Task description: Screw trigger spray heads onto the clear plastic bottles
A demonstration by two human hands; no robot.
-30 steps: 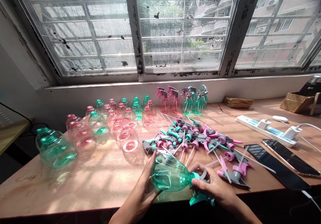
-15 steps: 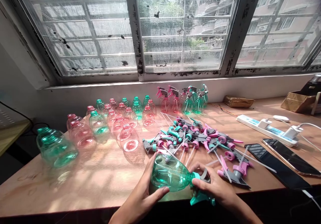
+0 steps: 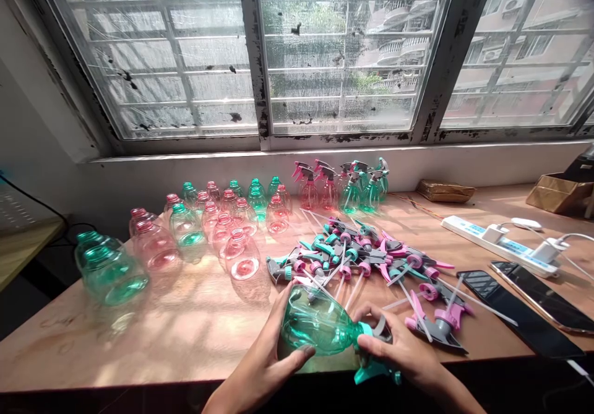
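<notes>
A clear green spray bottle [image 3: 318,320] lies on its side in the air at the table's front edge, its neck pointing right. My left hand [image 3: 273,352] is wrapped round the bottle's body, thumb below and fingers behind. With thumb and fingers, my right hand [image 3: 394,343] grips the teal and grey trigger spray head [image 3: 371,367] at the bottle's neck. The head sits on the neck; how tightly cannot be told. Just beyond the hands lies a heap of loose pink, teal and grey spray heads [image 3: 346,250] with white dip tubes.
Open pink bottles [image 3: 241,256] and green bottles [image 3: 114,278] stand at the left. Bottles with heads fitted [image 3: 350,194] stand by the wall. At the right are a power strip [image 3: 501,244], two phones [image 3: 505,315] and a brown package [image 3: 445,191].
The view has shifted slightly, so the table things appear a little further right. Both hands keep their hold on the bottle and spray head, with hardly any visible movement.
</notes>
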